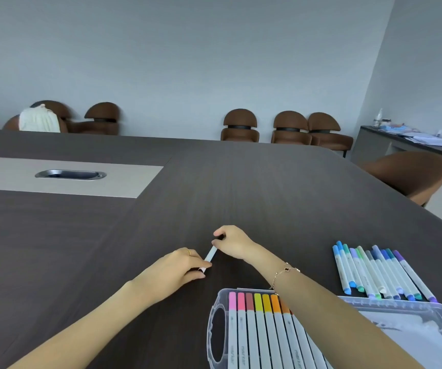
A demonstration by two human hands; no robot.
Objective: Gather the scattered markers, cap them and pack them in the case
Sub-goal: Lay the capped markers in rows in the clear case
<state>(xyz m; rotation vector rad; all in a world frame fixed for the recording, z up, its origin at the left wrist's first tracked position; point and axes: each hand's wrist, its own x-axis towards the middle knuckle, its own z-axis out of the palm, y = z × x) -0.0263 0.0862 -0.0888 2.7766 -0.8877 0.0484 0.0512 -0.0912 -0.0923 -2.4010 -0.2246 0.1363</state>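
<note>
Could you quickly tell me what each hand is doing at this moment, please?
Left hand: fingers curled round the near end of a white marker.
Right hand: fingers pinching the marker's far end, over the table.

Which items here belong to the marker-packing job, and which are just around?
Job: marker held by left hand and right hand; loose markers; case with packed markers.
Around: chairs, cloth, side desk papers, table.
</note>
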